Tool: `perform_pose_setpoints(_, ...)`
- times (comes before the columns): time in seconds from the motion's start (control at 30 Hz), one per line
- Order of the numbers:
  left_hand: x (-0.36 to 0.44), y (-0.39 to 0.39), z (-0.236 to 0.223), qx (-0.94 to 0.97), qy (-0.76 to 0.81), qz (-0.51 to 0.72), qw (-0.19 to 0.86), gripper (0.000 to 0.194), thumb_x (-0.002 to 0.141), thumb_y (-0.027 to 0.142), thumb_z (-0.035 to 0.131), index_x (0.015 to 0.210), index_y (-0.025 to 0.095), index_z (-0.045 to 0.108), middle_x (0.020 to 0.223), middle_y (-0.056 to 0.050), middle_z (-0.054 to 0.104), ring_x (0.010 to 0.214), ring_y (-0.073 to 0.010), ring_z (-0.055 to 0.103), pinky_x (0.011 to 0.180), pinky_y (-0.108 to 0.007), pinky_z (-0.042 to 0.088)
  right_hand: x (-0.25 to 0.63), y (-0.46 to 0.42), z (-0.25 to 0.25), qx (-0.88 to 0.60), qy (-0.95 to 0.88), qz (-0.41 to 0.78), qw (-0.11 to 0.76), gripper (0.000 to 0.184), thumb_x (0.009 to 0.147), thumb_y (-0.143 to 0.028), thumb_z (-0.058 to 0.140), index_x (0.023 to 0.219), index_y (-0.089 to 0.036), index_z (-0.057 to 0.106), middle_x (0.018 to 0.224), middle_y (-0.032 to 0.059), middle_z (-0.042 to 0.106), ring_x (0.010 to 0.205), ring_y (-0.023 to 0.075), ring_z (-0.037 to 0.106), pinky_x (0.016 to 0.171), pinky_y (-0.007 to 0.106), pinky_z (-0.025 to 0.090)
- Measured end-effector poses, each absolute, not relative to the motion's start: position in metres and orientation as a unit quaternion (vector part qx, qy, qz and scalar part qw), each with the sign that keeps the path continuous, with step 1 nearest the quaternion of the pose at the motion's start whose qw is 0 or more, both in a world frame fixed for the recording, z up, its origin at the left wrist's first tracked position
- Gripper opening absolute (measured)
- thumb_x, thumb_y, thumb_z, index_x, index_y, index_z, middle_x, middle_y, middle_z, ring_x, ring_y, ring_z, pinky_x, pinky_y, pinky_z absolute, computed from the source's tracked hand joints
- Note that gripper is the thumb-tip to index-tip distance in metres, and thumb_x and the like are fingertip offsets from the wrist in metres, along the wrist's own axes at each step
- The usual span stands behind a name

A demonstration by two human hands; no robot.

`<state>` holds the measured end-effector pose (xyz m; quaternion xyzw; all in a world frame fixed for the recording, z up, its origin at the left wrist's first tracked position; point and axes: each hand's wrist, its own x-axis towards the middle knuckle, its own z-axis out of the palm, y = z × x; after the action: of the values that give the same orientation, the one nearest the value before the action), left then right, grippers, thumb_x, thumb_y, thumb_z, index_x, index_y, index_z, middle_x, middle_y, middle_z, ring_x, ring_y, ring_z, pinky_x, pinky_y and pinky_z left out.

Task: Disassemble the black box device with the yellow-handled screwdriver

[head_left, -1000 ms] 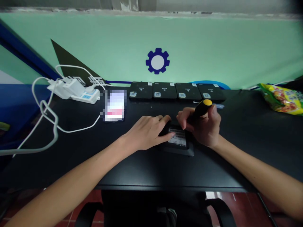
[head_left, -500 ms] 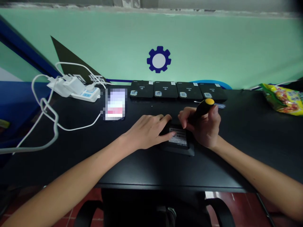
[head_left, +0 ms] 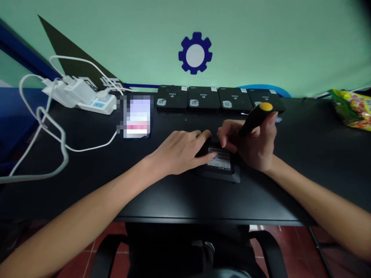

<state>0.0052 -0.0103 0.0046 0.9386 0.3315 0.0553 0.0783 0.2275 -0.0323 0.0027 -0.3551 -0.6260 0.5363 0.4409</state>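
Observation:
A flat black box (head_left: pixel 219 173) with a white printed label (head_left: pixel 219 158) lies on the dark table in front of me. My left hand (head_left: pixel 187 150) grips its left side, with the thumb on the label and the fingers toward the far edge. In my right hand (head_left: pixel 252 141) is a screwdriver (head_left: pixel 256 117) with a black handle and a yellow end cap. Its handle leans up and to the right over the box's far right part. The screwdriver's tip is hidden behind my fingers.
Several similar black boxes (head_left: pixel 203 97) stand in a row along the wall. A lit phone (head_left: pixel 137 117), blurred out, lies to their left. Farther left are a white power strip (head_left: pixel 101 103) and looping white cables (head_left: pixel 65 154). A snack bag (head_left: pixel 352 110) is at the far right.
The view has tipped downward, so the table's things appear higher. The screwdriver handle leans slightly more to the right. Both hands keep their holds.

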Motion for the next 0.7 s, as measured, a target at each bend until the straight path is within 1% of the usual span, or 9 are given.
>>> perform_pose_setpoints(0.13, 0.0052, -0.0103, 0.0043, 0.938, 0.332, 0.055, 0.084, 0.051, 0.114, 0.059, 0.045, 0.138, 0.017, 0.059, 0.106, -0.009, 0.075, 0.088, -0.0289, 0.075, 0.068, -0.035, 0.045, 0.2303, -0.0308, 0.0011, -0.353, -0.633, 0.533, 0.436, 0.092, 0.094, -0.097, 0.019, 0.077, -0.022, 0.070, 0.056, 0.0003, 0.039, 0.050, 0.0187, 0.035, 0.053, 0.037, 0.027)
perform_pose_setpoints(0.3, 0.0053, -0.0099, 0.0043, 0.938, 0.332, 0.053, 0.087, 0.051, 0.114, 0.059, 0.044, 0.138, 0.017, 0.059, 0.107, -0.010, 0.075, 0.089, -0.0286, 0.075, 0.069, -0.035, 0.046, 0.2297, -0.0308, 0.0014, -0.357, -0.630, 0.535, 0.435, 0.097, 0.088, -0.103, 0.015, 0.077, -0.022, 0.069, 0.058, 0.0005, 0.040, 0.050, 0.0182, 0.034, 0.053, 0.036, 0.027)
perform_pose_setpoints(0.47, 0.0052, -0.0099, 0.0044, 0.938, 0.331, 0.055, 0.083, 0.052, 0.114, 0.059, 0.045, 0.139, 0.017, 0.060, 0.107, -0.009, 0.075, 0.088, -0.0286, 0.075, 0.067, -0.035, 0.046, 0.2278, -0.0314, 0.0025, -0.348, -0.631, 0.540, 0.436, 0.100, 0.086, -0.103, 0.010, 0.076, -0.023, 0.068, 0.056, 0.0004, 0.040, 0.050, 0.0185, 0.033, 0.052, 0.037, 0.026)
perform_pose_setpoints(0.7, 0.0048, -0.0101, 0.0051, 0.939, 0.330, 0.054, 0.082, 0.052, 0.114, 0.059, 0.044, 0.139, 0.016, 0.059, 0.104, -0.009, 0.074, 0.086, -0.0284, 0.074, 0.066, -0.035, 0.044, 0.2285, -0.0308, -0.0003, -0.338, -0.631, 0.546, 0.436, 0.098, 0.088, -0.102, 0.011, 0.077, -0.023, 0.068, 0.053, -0.0009, 0.038, 0.050, 0.0189, 0.033, 0.054, 0.036, 0.025)
